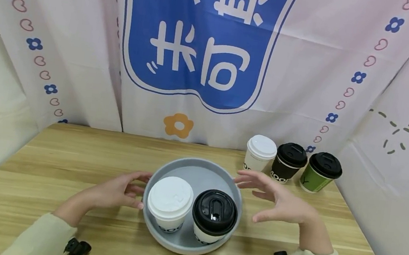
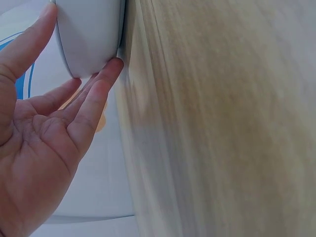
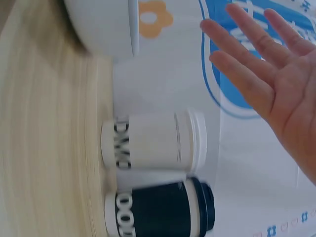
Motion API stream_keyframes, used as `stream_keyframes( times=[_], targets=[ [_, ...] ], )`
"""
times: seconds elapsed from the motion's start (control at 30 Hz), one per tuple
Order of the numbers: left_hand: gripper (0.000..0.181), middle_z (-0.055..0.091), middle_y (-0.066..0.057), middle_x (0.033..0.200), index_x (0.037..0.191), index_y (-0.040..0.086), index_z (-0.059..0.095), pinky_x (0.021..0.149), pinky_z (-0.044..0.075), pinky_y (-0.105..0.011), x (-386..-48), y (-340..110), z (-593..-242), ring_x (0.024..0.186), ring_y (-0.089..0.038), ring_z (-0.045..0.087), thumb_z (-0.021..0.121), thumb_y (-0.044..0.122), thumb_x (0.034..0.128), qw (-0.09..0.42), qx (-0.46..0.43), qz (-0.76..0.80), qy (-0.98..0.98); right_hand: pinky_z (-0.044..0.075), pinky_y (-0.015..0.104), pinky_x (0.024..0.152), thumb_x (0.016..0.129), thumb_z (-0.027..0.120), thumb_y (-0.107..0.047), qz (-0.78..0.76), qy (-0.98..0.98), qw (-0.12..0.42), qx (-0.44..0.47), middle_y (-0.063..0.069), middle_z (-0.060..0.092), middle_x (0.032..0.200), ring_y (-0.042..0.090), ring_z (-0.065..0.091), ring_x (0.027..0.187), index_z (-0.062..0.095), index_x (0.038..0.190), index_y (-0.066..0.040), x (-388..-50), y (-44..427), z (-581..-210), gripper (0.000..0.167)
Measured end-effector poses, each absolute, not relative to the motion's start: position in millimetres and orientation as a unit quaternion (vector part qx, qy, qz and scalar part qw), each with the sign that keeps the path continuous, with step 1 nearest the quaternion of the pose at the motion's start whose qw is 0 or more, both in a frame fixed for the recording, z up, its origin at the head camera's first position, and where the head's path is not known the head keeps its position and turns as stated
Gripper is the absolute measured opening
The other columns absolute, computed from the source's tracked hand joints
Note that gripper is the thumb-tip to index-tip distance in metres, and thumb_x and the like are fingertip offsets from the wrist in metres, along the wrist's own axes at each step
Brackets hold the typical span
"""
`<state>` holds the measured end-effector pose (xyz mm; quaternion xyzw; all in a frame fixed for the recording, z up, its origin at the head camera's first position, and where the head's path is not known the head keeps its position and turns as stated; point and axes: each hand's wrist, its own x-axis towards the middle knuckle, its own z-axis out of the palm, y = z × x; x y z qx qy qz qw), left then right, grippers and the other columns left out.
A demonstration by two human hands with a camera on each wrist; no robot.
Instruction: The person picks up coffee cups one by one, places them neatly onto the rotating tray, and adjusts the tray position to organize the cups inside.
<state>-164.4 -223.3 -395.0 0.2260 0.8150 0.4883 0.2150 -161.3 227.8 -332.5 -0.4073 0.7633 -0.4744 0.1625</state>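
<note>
A round grey tray (image 1: 202,174) sits on the wooden table, carrying a white-lidded paper cup (image 1: 170,198) on its left and a black-lidded paper cup (image 1: 215,211) on its right. At the tray's left side, my left hand (image 1: 116,191) touches the outer wall with spread fingers. The left wrist view shows this hand's fingertips (image 2: 116,64) against the tray wall (image 2: 89,34). My right hand (image 1: 276,198) hovers beside the tray's right rim, holding nothing. Its fingers are spread in the right wrist view, apart from the tray (image 3: 101,24).
Toward the back right stand a white cup (image 1: 260,151), a dark cup (image 1: 289,161) and a green cup (image 1: 321,171), all lidded, in a row behind my right hand. A printed cloth (image 1: 84,44) hangs along the table's (image 1: 91,147) back edge.
</note>
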Motion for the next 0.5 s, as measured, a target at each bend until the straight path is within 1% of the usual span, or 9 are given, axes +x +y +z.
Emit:
stream_keyframes(
  times=[0.03, 0.1, 0.2, 0.23, 0.3, 0.4, 0.47, 0.5],
  targets=[
    [0.093, 0.038, -0.031, 0.150, 0.154, -0.004, 0.024, 0.109, 0.046, -0.054, -165, -223, -395, 0.132, -0.050, 0.048, 0.079, 0.026, 0.0845, 0.216, 0.227, 0.489, 0.814, 0.041, 0.029, 0.113, 0.080, 0.080, -0.003, -0.475, 0.766, 0.152, -0.405, 0.019, 0.045, 0.150, 0.031, 0.049, 0.137, 0.029, 0.155, -0.010, -162, 233, -332, 0.090],
    [0.093, 0.038, -0.031, 0.150, 0.154, -0.004, 0.025, 0.109, 0.047, -0.052, -165, -223, -396, 0.133, -0.050, 0.047, 0.079, 0.025, 0.0844, 0.216, 0.230, 0.491, 0.812, 0.040, 0.024, 0.111, 0.081, 0.078, 0.000, -0.474, 0.774, 0.133, -0.398, 0.022, 0.045, 0.149, 0.027, 0.050, 0.136, 0.031, 0.154, -0.010, -162, 243, -332, 0.087],
    [0.092, 0.038, -0.031, 0.150, 0.153, -0.003, 0.025, 0.109, 0.048, -0.049, -166, -223, -396, 0.133, -0.050, 0.047, 0.079, 0.025, 0.0844, 0.214, 0.233, 0.492, 0.811, 0.041, 0.021, 0.110, 0.082, 0.076, 0.002, -0.466, 0.790, 0.100, -0.386, 0.024, 0.047, 0.147, 0.021, 0.052, 0.135, 0.033, 0.152, -0.008, -163, 256, -330, 0.083],
    [0.092, 0.038, -0.031, 0.149, 0.153, -0.003, 0.025, 0.109, 0.048, -0.049, -166, -223, -397, 0.133, -0.050, 0.047, 0.079, 0.025, 0.0844, 0.214, 0.233, 0.492, 0.811, 0.041, 0.020, 0.109, 0.082, 0.076, 0.002, -0.463, 0.796, 0.091, -0.379, 0.022, 0.047, 0.148, 0.018, 0.052, 0.134, 0.035, 0.152, -0.008, -163, 260, -329, 0.082],
    [0.093, 0.038, -0.031, 0.149, 0.153, -0.003, 0.025, 0.108, 0.049, -0.048, -166, -223, -397, 0.133, -0.050, 0.048, 0.080, 0.025, 0.0840, 0.213, 0.231, 0.492, 0.812, 0.043, 0.019, 0.107, 0.082, 0.075, 0.003, -0.457, 0.806, 0.070, -0.369, 0.014, 0.051, 0.147, 0.014, 0.053, 0.133, 0.037, 0.150, -0.008, -164, 267, -328, 0.079],
    [0.092, 0.039, -0.030, 0.150, 0.153, -0.002, 0.026, 0.108, 0.049, -0.049, -165, -223, -397, 0.133, -0.050, 0.048, 0.080, 0.025, 0.0839, 0.214, 0.226, 0.492, 0.813, 0.045, 0.015, 0.105, 0.082, 0.074, 0.007, -0.458, 0.809, 0.040, -0.366, 0.007, 0.053, 0.146, 0.009, 0.054, 0.131, 0.039, 0.148, -0.003, -165, 279, -328, 0.076],
    [0.092, 0.039, -0.030, 0.150, 0.153, -0.002, 0.026, 0.108, 0.049, -0.049, -165, -223, -397, 0.133, -0.050, 0.048, 0.080, 0.025, 0.0839, 0.214, 0.225, 0.493, 0.813, 0.046, 0.013, 0.104, 0.081, 0.072, 0.011, -0.464, 0.809, 0.019, -0.361, 0.003, 0.053, 0.145, 0.007, 0.054, 0.130, 0.040, 0.147, 0.001, -166, 288, -329, 0.073],
    [0.092, 0.039, -0.030, 0.150, 0.153, -0.002, 0.026, 0.108, 0.049, -0.048, -165, -223, -397, 0.133, -0.050, 0.048, 0.080, 0.025, 0.0840, 0.214, 0.225, 0.492, 0.813, 0.045, 0.012, 0.104, 0.081, 0.072, 0.012, -0.468, 0.808, 0.011, -0.357, 0.004, 0.053, 0.145, 0.008, 0.054, 0.130, 0.040, 0.145, 0.003, -166, 293, -328, 0.072]
  ],
)
